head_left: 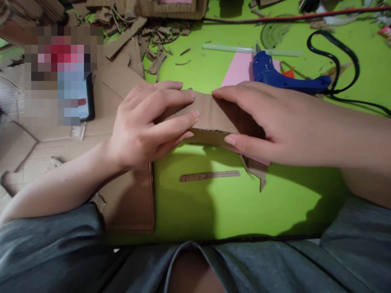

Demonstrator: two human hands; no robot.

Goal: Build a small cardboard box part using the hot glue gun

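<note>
On the green mat point(189, 211), beside a large cardboard sheet point(131, 203), the left hand point(143, 126) and right hand point(269, 118) each hold a closed grip on a folded cardboard piece point(210, 112), which seems lifted just off the mat. Uneven pressure could skew the crease (or tear it). The blue glue gun point(269, 71) lies near, behind the hands.
</note>
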